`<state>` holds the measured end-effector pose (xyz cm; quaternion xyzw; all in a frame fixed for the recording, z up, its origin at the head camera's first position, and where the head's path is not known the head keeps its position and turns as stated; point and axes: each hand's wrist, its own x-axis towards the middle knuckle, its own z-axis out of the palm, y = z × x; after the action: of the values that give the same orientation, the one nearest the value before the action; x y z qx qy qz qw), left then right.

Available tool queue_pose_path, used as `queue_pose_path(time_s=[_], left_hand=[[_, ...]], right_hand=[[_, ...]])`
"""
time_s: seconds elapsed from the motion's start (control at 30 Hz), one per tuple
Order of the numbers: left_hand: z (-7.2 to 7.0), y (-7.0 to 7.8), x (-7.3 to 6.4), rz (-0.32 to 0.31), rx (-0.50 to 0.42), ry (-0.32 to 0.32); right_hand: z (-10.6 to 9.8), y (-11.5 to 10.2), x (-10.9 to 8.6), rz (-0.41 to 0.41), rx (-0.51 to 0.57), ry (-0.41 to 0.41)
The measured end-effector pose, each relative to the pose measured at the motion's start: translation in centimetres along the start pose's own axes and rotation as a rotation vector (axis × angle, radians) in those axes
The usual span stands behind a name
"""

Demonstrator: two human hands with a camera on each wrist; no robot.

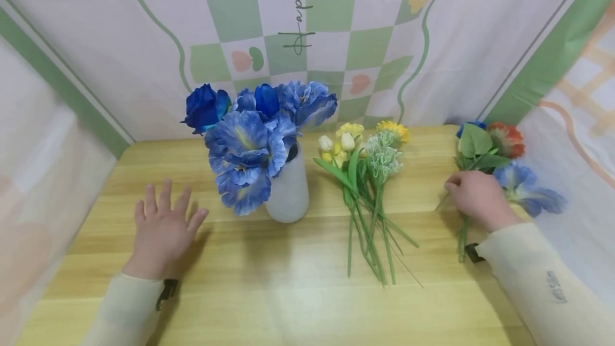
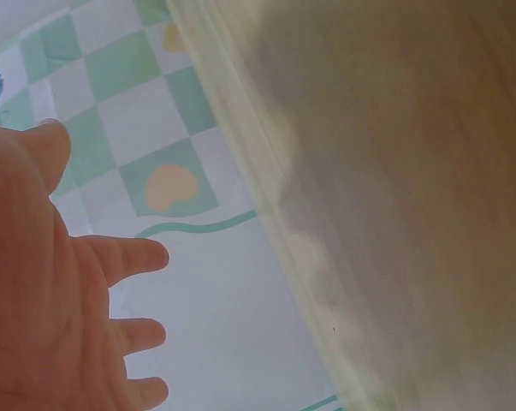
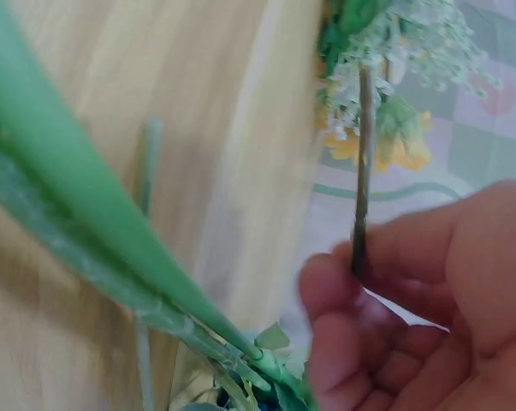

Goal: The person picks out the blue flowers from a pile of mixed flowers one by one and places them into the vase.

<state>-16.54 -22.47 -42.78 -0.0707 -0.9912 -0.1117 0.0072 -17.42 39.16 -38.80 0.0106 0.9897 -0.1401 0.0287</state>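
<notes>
My right hand (image 1: 480, 199) is at the table's right side, over a small bunch of flowers. In the right wrist view its thumb and fingertips pinch a thin dark flower stem (image 3: 363, 171); which bloom it belongs to I cannot tell. Around the hand lie an orange-red flower (image 1: 508, 140), a light blue iris-like flower (image 1: 535, 188) and a green leaf (image 1: 475, 140). Thick green stems (image 3: 78, 205) cross close to the right wrist camera. At the left, my left hand (image 1: 163, 234) has its fingers spread, palm down, holding nothing.
A white vase (image 1: 290, 191) stands mid-table with large blue blooms (image 1: 245, 143) and a blue rose (image 1: 206, 108) leaning left. Between vase and right hand lie white tulips (image 1: 347, 141), a yellow flower (image 1: 395, 131) and a pale green sprig (image 1: 383, 156). Patterned cloth (image 1: 283, 9) hangs behind.
</notes>
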Motion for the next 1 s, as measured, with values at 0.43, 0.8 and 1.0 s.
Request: queue_pose_path(time_s=[0.43,0.8,1.0], left_hand=[[0.0,0.2,-0.2,0.014,-0.017,-0.009],[0.0,0.2,-0.5,0.016,-0.026,-0.014],[0.2,0.2,-0.5,0.021,-0.032,-0.012]], right_hand=[[-2.5,-1.3,-2.0,0.196,0.265,0.186],[-2.8,-6.7,-3.3,0.094,0.24,0.154],[-1.2,-10.7,-4.6,-0.041,0.171,0.107]])
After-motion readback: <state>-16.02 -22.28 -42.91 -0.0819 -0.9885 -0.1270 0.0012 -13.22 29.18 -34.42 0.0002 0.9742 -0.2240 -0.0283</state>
